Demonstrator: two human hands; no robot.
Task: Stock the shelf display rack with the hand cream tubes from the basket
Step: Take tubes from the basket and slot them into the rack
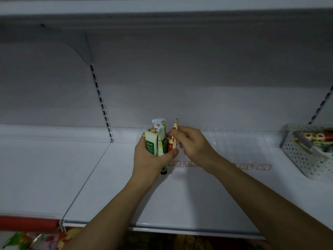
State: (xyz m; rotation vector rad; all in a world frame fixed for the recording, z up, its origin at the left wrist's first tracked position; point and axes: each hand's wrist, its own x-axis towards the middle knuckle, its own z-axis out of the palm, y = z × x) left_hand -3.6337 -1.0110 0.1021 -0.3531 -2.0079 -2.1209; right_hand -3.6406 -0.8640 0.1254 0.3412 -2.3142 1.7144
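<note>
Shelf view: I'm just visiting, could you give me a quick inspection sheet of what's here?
Surface: white shelf, bare in front of the hands.
Job's things: bunch of tubes upright in the left hand; one tube pinched by the right hand; a clear rack with small labels stands behind the hands; perforated basket at right holds more tubes.
Clutter: colourful packets on a lower level.
Hands: left hand grips the bunch; right hand pinches one tube.
Cables: nothing seen.
Surroundings: grey back panel with slotted uprights; another shelf overhead.
</note>
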